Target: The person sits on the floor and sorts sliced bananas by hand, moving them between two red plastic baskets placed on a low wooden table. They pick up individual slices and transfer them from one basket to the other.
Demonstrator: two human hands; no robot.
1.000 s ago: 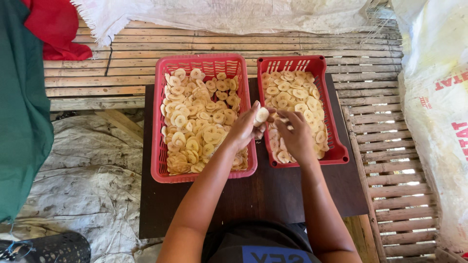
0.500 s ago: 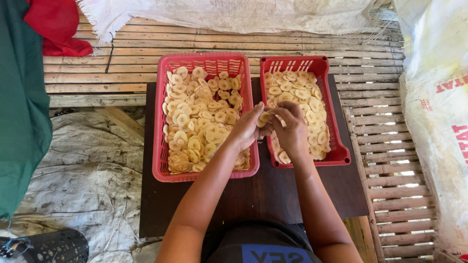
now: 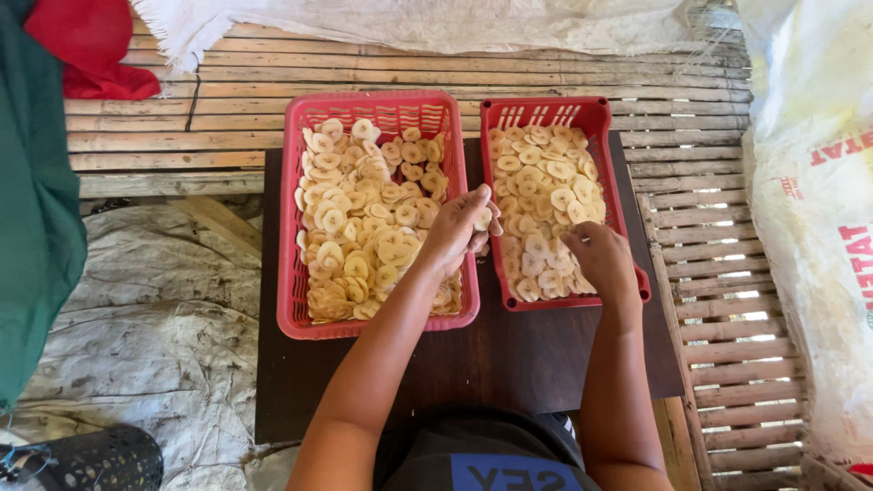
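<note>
At mid-frame the left hand, fingers curled around a few banana slices over the gap between the two red baskets, could spill them onto the desk, while the right hand pinches slices in the right basket.

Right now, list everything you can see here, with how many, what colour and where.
Left basket: one, red plastic, on the dark table, heaped with slices.
Right basket: one, red, narrower, beside it, a thinner layer of slices.
Banana slices: many, pale yellow, in both baskets.
Table: one, dark brown, centre.
Bamboo platform: tan slats, behind and right of the table.
Red cloth: one, top left.
Green fabric: left edge.
White cloth: top edge.
White sack: right edge.
Grey tarp: on the ground, lower left.
Left hand: holds slices between the baskets.
Right hand: on slices in the right basket.
</note>
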